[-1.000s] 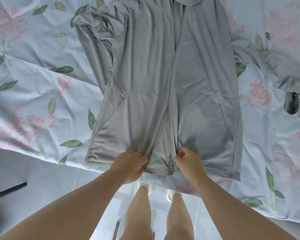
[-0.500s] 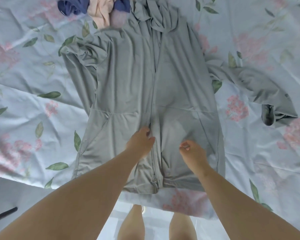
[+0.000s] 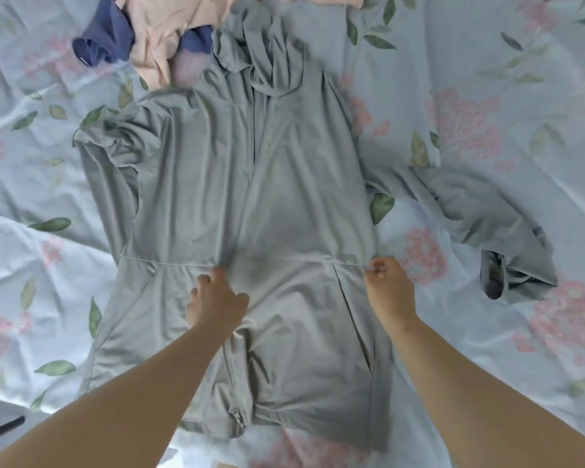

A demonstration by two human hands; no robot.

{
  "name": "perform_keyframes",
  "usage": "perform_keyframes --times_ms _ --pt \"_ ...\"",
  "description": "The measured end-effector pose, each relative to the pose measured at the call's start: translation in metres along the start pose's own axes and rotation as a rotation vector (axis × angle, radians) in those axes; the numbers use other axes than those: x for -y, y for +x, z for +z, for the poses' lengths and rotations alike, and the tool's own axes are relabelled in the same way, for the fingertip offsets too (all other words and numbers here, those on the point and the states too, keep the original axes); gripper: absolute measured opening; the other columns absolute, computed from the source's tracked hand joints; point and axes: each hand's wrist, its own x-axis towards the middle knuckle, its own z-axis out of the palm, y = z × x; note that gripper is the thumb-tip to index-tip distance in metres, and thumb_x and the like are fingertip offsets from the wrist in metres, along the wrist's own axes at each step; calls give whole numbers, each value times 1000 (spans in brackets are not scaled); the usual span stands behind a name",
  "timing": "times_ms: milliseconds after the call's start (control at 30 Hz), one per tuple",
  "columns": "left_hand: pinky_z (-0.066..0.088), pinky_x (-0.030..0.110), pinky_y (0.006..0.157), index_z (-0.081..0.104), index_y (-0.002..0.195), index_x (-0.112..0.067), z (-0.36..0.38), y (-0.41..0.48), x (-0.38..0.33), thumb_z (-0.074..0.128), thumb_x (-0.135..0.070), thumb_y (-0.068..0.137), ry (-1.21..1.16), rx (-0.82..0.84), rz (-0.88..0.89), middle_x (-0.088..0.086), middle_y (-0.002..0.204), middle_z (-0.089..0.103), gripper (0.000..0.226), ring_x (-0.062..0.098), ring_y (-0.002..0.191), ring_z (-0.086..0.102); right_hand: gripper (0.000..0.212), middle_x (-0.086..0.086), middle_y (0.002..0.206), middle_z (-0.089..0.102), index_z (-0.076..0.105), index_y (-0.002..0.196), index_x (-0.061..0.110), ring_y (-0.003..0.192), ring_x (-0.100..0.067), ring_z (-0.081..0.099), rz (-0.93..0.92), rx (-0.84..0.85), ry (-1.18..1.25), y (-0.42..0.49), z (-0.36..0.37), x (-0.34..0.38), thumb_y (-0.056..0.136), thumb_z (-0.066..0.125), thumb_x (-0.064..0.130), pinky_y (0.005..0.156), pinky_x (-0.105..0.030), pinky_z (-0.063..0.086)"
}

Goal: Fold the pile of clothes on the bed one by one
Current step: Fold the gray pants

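My right fingertips [image 3: 378, 267] are pinched narrow on the right side edge of the grey hooded jacket [image 3: 196, 184], right at the seam line above the pocket, with my right hand [image 3: 390, 290] just off the cloth over the floral bedsheet [image 3: 487, 332]. My left hand [image 3: 217, 300] sits on the jacket's middle, beside the zip [image 3: 237, 421], fingers curled and pressing or bunching the fabric at that same seam; whether they truly hold a fold I cannot tell. The jacket lies face up across the bed, hem toward me, hood [image 3: 264, 55] at the far end, left sleeve [image 3: 110, 177] tucked down along the body, right sleeve [image 3: 480, 224] flung out sideways and crumpled. Beyond the hood sits the waiting pile: a pink garment [image 3: 169, 32] and a blue garment [image 3: 105, 32]. I judge this is the flattening step on the first piece, folding proper not yet begun. Next I reckon I need to draw that right edge taut, then bring the stray right sleeve in over the chest, keeping the zip line straight so the halves match.
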Motion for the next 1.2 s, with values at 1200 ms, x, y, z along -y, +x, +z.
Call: perform_keyframes --times_ms 1200 --pt "38 29 69 54 115 -16 47 20 -276 44 -23 95 81 -7 822 4 98 56 24 25 85 54 18 4 71 50 43 105 18 52 -18 53 256 -448 72 90 -165 -68 91 51 25 45 -24 38"
